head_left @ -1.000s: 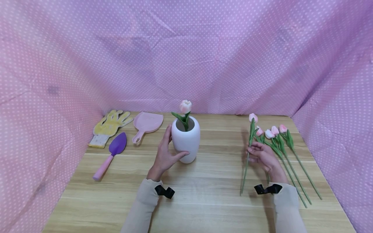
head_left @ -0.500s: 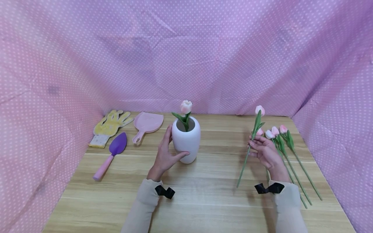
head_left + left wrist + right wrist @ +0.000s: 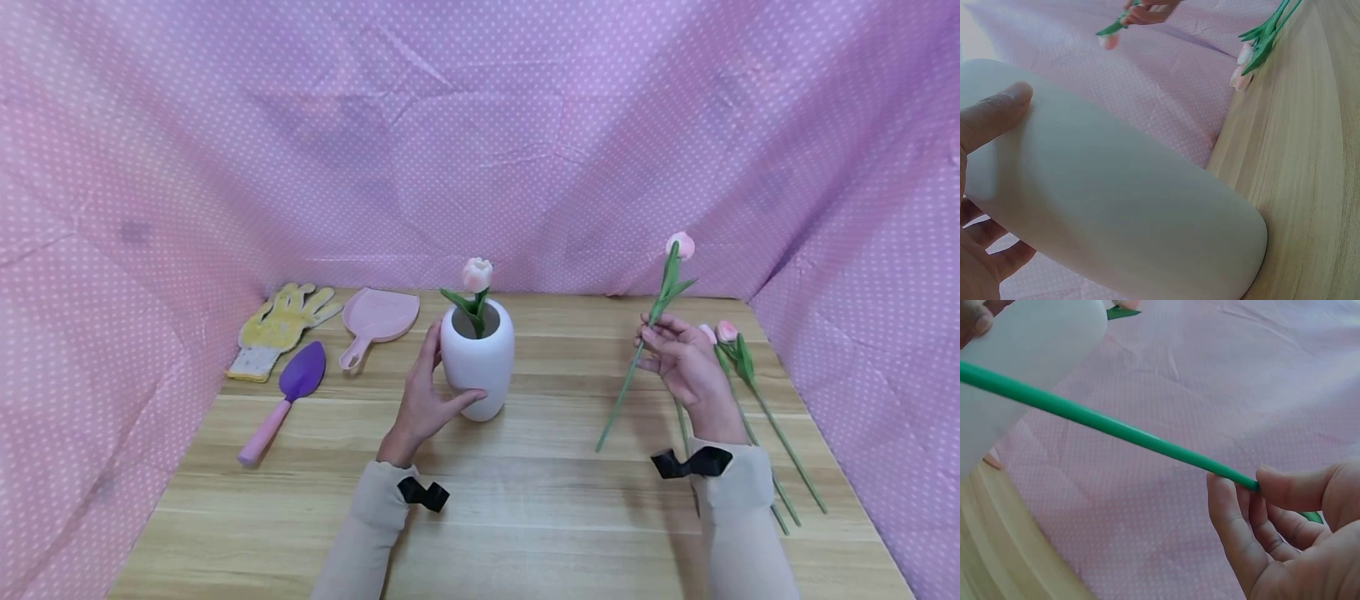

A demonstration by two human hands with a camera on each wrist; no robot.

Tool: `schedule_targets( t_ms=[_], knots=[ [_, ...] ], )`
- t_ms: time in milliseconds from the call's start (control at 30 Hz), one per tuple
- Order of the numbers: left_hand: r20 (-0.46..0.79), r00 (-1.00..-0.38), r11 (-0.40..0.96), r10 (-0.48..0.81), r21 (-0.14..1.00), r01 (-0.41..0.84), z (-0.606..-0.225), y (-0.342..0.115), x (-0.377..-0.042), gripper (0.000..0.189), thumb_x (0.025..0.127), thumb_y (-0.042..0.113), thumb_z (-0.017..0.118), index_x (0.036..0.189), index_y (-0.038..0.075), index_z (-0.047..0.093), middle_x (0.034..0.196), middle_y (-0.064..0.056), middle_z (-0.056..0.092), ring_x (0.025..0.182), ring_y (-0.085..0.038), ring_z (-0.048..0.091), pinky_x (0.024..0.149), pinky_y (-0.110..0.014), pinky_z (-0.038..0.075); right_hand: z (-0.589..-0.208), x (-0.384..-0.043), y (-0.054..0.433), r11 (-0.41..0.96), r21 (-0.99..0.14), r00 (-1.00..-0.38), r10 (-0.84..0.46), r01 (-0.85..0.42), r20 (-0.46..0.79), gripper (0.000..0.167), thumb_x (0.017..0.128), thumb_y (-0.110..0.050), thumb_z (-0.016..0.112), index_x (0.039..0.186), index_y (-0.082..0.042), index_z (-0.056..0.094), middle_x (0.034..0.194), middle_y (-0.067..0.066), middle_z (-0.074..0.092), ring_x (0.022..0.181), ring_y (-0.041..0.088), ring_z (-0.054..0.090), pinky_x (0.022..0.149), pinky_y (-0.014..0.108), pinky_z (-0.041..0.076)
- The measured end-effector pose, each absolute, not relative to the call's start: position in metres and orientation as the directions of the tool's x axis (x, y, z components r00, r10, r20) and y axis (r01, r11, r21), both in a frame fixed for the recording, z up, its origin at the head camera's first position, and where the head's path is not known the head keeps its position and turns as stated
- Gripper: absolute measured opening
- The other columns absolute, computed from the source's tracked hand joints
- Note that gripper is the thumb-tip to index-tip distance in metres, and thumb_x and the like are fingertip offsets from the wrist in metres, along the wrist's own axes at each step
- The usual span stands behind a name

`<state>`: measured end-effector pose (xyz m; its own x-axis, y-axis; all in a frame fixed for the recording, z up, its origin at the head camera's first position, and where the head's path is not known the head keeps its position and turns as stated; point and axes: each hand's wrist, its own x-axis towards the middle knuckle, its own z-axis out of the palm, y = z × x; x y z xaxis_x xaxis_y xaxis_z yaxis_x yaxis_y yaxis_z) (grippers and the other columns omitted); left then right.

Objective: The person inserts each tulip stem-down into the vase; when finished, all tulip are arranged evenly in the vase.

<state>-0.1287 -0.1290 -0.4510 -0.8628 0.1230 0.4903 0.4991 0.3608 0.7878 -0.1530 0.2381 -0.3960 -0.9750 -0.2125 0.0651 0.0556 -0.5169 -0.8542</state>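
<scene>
A white vase (image 3: 480, 367) stands upright on the table, one pink-white tulip (image 3: 477, 277) in its mouth. My left hand (image 3: 427, 408) grips the vase from its left side, thumb across the front; the left wrist view shows that thumb (image 3: 997, 115) on the white wall. Off to the right, my right hand (image 3: 686, 367) pinches another tulip (image 3: 667, 283) by its green stem, bloom up and stem slanting down to the left. Thumb and fingertips meet on the stem (image 3: 1116, 428) in the right wrist view. Several tulips (image 3: 780, 433) lie under and beside the right forearm, partly hidden by it.
At the left of the wooden table (image 3: 555, 517) lie a yellow and white glove (image 3: 277, 329), a purple trowel (image 3: 303, 371) with a pink handle, and a pink dustpan (image 3: 381, 317). Pink dotted cloth (image 3: 480, 150) hangs round the back and sides.
My right hand has raised the pinched tulip and moved it away from me, its stem tilting more and its lower end shifting left. The left hand and vase have stayed in place.
</scene>
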Motion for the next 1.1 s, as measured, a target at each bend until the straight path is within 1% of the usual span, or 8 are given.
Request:
schedule_targets(
  t_ms=[100, 267, 500, 600, 833, 967, 1100],
  knots=[
    [0.491, -0.862, 0.358, 0.124, 0.788, 0.5, -0.451, -0.129, -0.129, 0.116, 0.067, 0.007, 0.093, 0.159, 0.008, 0.021, 0.157, -0.019, 0.04, 0.138, -0.04, 0.049, 0.114, -0.052, 0.046, -0.385, -0.157, 0.233, -0.524, -0.851, -0.975, -0.207, 0.043, 0.078, 0.022, 0.099, 0.007, 0.051, 0.105, -0.005, 0.069, 0.092, 0.003, 0.073, 0.083, 0.013, 0.072, 0.066, 0.028, 0.063],
    [0.49, -0.863, 0.356, 0.124, 0.79, 0.5, -0.45, -0.13, -0.128, 0.116, 0.068, 0.008, 0.093, 0.159, 0.009, 0.02, 0.158, -0.018, 0.04, 0.139, -0.04, 0.049, 0.114, -0.052, 0.045, -0.367, -0.165, 0.224, -0.544, -0.839, -0.969, -0.219, 0.023, 0.115, 0.021, 0.099, 0.006, 0.051, 0.105, -0.005, 0.068, 0.097, 0.001, 0.072, 0.083, 0.013, 0.072, 0.065, 0.028, 0.064],
    [0.492, -0.862, 0.362, 0.123, 0.787, 0.501, -0.451, -0.13, -0.128, 0.117, 0.068, 0.007, 0.093, 0.159, 0.009, 0.02, 0.158, -0.018, 0.039, 0.139, -0.04, 0.048, 0.114, -0.052, 0.045, -0.345, -0.174, 0.209, -0.522, -0.853, -0.971, -0.21, 0.011, 0.116, 0.013, 0.097, 0.005, 0.056, 0.103, -0.004, 0.065, 0.102, -0.002, 0.071, 0.082, 0.012, 0.07, 0.064, 0.028, 0.063],
    [0.496, -0.86, 0.366, 0.121, 0.783, 0.503, -0.452, -0.13, -0.128, 0.117, 0.067, 0.007, 0.093, 0.159, 0.008, 0.02, 0.158, -0.019, 0.039, 0.138, -0.04, 0.048, 0.114, -0.052, 0.045, -0.337, -0.179, 0.202, -0.52, -0.854, -0.975, -0.189, -0.005, 0.12, 0.012, 0.097, 0.004, 0.058, 0.102, -0.004, 0.065, 0.1, -0.002, 0.07, 0.08, 0.011, 0.07, 0.064, 0.028, 0.064],
    [0.515, -0.848, 0.365, 0.122, 0.772, 0.521, -0.452, -0.13, -0.128, 0.119, 0.066, 0.006, 0.093, 0.159, 0.008, 0.019, 0.157, -0.019, 0.04, 0.136, -0.04, 0.05, 0.113, -0.052, 0.046, -0.316, -0.187, 0.186, -0.584, -0.812, -0.982, -0.148, -0.01, 0.119, 0.01, 0.094, 0.005, 0.062, 0.101, -0.002, 0.065, 0.087, 0.005, 0.069, 0.075, 0.014, 0.071, 0.063, 0.029, 0.064],
    [0.523, -0.843, 0.359, 0.127, 0.768, 0.53, -0.452, -0.13, -0.129, 0.119, 0.066, 0.005, 0.093, 0.159, 0.008, 0.019, 0.156, -0.02, 0.041, 0.136, -0.04, 0.05, 0.112, -0.054, 0.046, -0.307, -0.192, 0.179, -0.601, -0.799, -0.985, -0.128, -0.015, 0.115, 0.01, 0.093, 0.005, 0.063, 0.101, -0.001, 0.063, 0.088, 0.004, 0.068, 0.075, 0.014, 0.07, 0.06, 0.029, 0.063],
    [0.523, -0.843, 0.356, 0.127, 0.769, 0.53, -0.453, -0.129, -0.129, 0.119, 0.066, 0.006, 0.093, 0.159, 0.009, 0.02, 0.156, -0.02, 0.041, 0.139, -0.039, 0.048, 0.112, -0.055, 0.046, -0.299, -0.197, 0.173, -0.593, -0.805, -0.987, -0.125, -0.007, 0.101, 0.01, 0.093, 0.005, 0.063, 0.101, -0.002, 0.062, 0.086, 0.004, 0.068, 0.073, 0.014, 0.069, 0.06, 0.029, 0.062]
  ],
)
